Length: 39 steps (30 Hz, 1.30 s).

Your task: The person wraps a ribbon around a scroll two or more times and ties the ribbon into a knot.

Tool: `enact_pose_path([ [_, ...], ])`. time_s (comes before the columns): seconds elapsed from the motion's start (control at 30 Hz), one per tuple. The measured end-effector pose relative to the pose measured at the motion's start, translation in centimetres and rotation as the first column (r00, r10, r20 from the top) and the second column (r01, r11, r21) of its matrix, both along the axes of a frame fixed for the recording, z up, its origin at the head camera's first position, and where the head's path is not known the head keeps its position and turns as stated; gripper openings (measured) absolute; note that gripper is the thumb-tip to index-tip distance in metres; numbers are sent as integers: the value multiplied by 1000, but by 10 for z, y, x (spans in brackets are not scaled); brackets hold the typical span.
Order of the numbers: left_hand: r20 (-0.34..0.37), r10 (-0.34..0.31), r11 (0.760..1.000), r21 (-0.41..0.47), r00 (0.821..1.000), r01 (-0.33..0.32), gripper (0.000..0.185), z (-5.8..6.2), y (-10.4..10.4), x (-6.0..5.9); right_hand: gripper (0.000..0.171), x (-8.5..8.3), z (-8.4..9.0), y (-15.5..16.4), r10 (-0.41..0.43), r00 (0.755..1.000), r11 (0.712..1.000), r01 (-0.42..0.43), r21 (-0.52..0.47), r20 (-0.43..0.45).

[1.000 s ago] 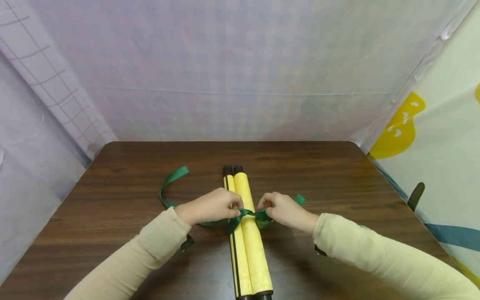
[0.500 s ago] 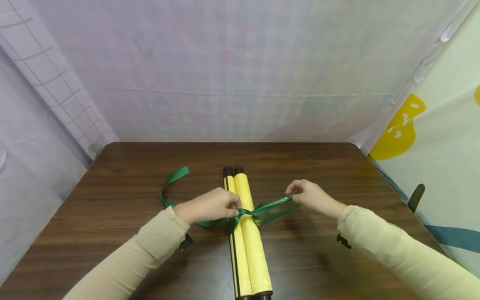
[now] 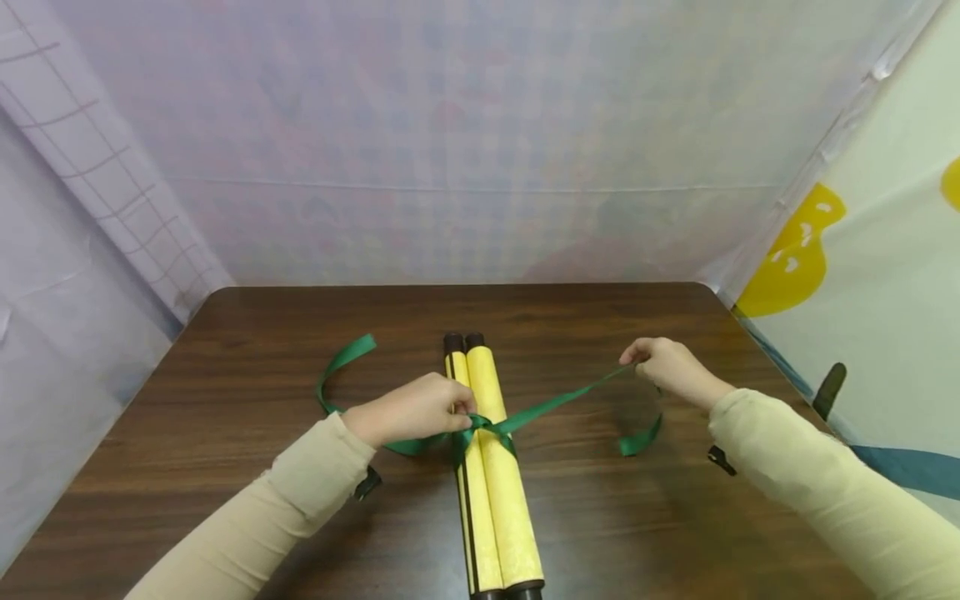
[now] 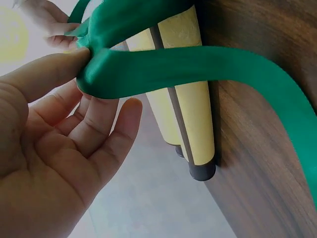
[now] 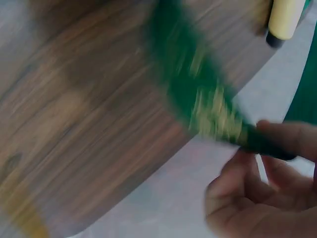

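Observation:
Two yellow scrolls point(image 3: 501, 500) with dark end knobs lie side by side on the table. A green ribbon point(image 3: 551, 406) is wrapped around their middle and crossed on top. At the crossing my left hand point(image 3: 416, 408) pinches the ribbon between thumb and forefinger; in the left wrist view a ribbon loop point(image 4: 106, 74) bends over the pinch. Out to the right, my right hand point(image 3: 675, 371) pinches the other length and holds it taut above the table. From that hand hangs a loose ribbon end point(image 3: 637, 443), printed in gold in the right wrist view.
The ribbon's left tail point(image 3: 341, 360) curls on the dark wood table point(image 3: 247, 367) beyond the left hand. A pale cloth sheet point(image 3: 465, 150) stands along the table's far edge. At the right hangs a white sheet point(image 3: 892, 333) with yellow and blue patterns.
My right hand has moved right and away from the scrolls, drawing the ribbon out into a straight taut line. Its end now dangles below that hand. My left hand stays at the crossing.

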<state>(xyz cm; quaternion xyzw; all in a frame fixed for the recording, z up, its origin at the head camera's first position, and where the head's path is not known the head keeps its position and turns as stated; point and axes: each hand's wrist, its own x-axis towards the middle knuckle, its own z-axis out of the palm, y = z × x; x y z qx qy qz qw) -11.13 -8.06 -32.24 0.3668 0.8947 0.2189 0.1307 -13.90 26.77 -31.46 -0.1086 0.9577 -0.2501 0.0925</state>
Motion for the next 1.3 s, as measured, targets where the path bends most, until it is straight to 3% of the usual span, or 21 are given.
enact_pose_path([
  [0.1,4,6,1000,-5,1000,-6,5,-2,1,-1,32,0,-5,1,22,999,999,-23,29,32],
  [0.23,69,37,999,7,997,-37,7,-5,1,0,34,9,-18,-23,126,992,988,-124,96,-23],
  [0.37,141,58,997,36,988,-64,10,-7,0,1,29,24,-28,-61,307,952,951,-306,43,-10],
  [0.53,130,65,996,46,989,-72,9,-8,-1,1,44,38,-31,-97,434,896,901,-430,-53,98],
  [0.77,104,73,996,52,992,-78,12,-9,-3,2,26,38,-38,-107,481,867,874,-463,-147,131],
  [0.9,133,73,994,67,988,-83,14,-8,-6,3,13,38,-47,-102,503,853,858,-475,-196,138],
  [1.13,174,116,992,27,978,-122,14,-9,-19,0,24,33,-43,-83,382,905,900,-320,-295,187],
  [1.3,171,108,994,16,979,-113,22,-14,-28,-1,34,25,-38,-64,338,916,918,-269,-292,216],
])
